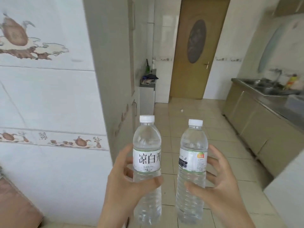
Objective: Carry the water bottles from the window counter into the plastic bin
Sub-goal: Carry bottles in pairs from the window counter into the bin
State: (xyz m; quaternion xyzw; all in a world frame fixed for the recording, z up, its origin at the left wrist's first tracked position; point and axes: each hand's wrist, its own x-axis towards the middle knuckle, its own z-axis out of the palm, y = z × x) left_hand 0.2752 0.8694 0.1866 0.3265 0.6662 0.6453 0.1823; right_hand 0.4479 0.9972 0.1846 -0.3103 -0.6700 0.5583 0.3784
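My left hand point(125, 183) grips a clear water bottle point(147, 145) with a white cap and a white label with black characters, held upright in front of me. My right hand point(217, 183) grips a second clear water bottle point(193, 145), also upright with a white cap, its label turned sideways. The two bottles stand side by side, a small gap apart, above the tiled floor. No plastic bin or window counter shows in this view.
A white tiled wall point(49, 96) with brown decorations fills the left. A steel counter with a sink point(266, 89) and cabinets runs along the right. A brown door point(197, 51) stands at the far end. Beige floor tiles point(189, 116) lie ahead.
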